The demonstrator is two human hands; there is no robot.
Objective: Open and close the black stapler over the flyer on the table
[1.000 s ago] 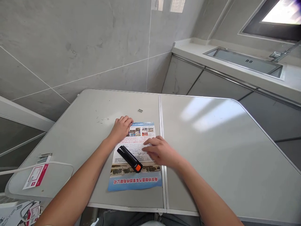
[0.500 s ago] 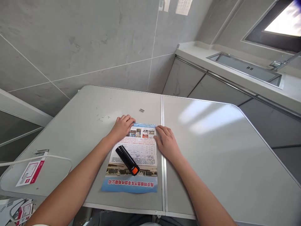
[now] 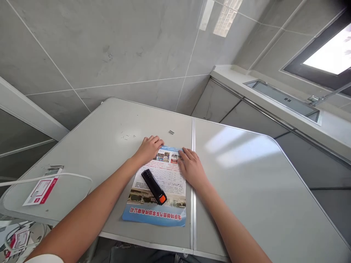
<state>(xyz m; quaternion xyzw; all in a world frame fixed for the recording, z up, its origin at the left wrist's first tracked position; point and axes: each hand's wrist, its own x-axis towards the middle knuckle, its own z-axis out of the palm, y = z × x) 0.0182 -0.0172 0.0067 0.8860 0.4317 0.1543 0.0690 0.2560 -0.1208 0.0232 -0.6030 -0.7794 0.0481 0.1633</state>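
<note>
A printed leaflet lies on the table, its lettering upside down to me, with a blue band at the near end. Across it rests a black stapler with an orange end, untouched by either hand. My left hand is at the leaflet's far left corner, fingers bent close together over the edge and holding it; the thumb is hidden. Over the far right edge lies my right hand, palm down, fingers stretched and thumb apart. Beyond the leaflet sits a short strip of staples.
Tiny loose metal bits are scattered left of the staples. A white cable crosses the table's left side above a red-and-white card. A metal seam divides the folding table. Behind stand a tiled wall and a sink.
The camera view has tilted and shifted a little. My right hand reaches slightly farther onto the leaflet's far right corner. The stapler stays on the leaflet.
</note>
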